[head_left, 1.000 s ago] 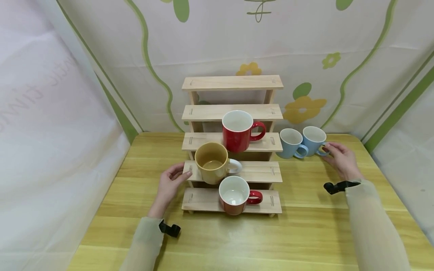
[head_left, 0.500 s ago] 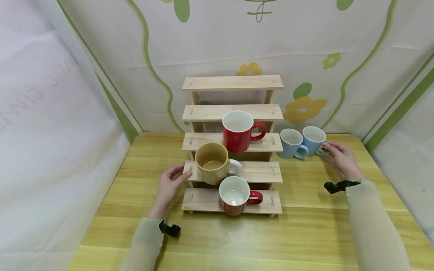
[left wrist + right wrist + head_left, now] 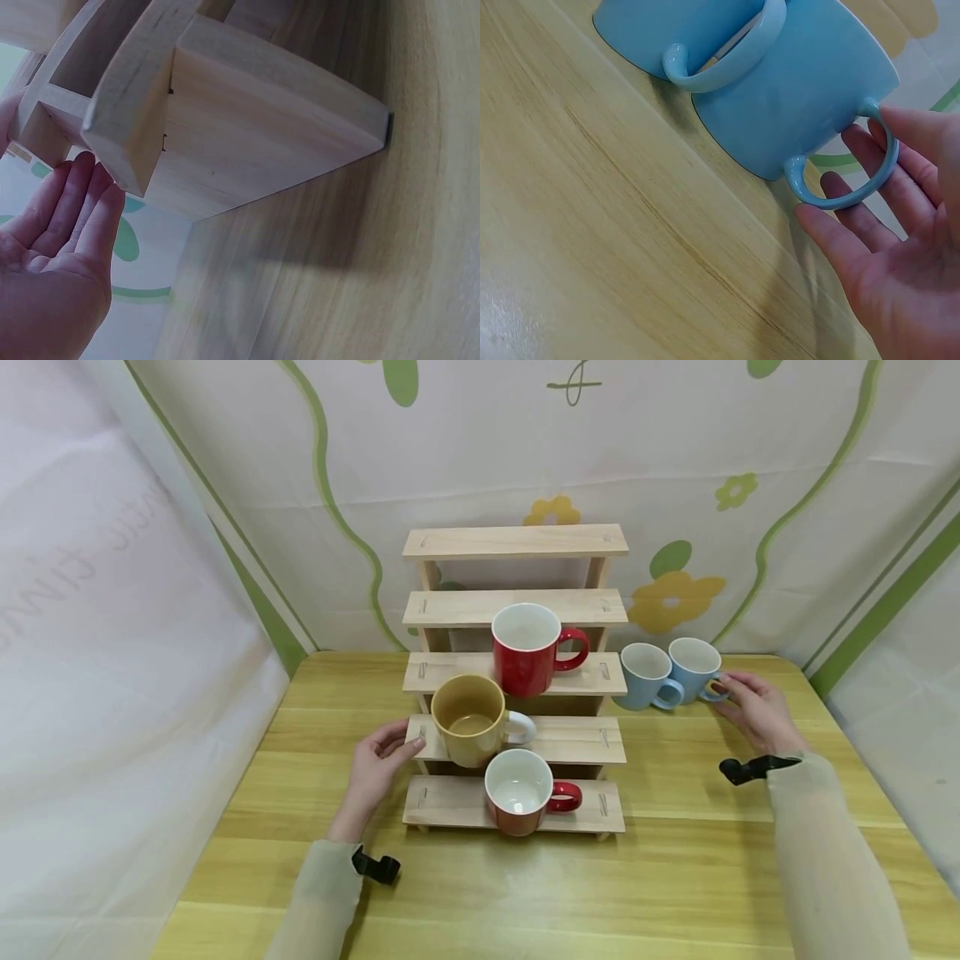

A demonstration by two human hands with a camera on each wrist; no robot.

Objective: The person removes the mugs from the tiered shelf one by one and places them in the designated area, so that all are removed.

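Observation:
My left hand point(image 3: 381, 762) grips the left end of a board of the stepped wooden rack point(image 3: 517, 542); in the left wrist view its fingers point(image 3: 94, 214) reach under the board's end. At the right my right hand point(image 3: 759, 714) holds the handle of a light blue mug point(image 3: 692, 681), thumb on top and fingers around it, as the right wrist view shows of the handle point(image 3: 851, 199). This mug stands upright on the table, close beside a second light blue mug point(image 3: 641, 687).
Three mugs stand on the rack's lower steps: a red mug point(image 3: 522, 670), a tan mug point(image 3: 474, 742) with a white handle, and a white-lined mug point(image 3: 517, 818) with a red handle. The wooden table point(image 3: 480, 902) meets a patterned cloth wall point(image 3: 450, 443) behind.

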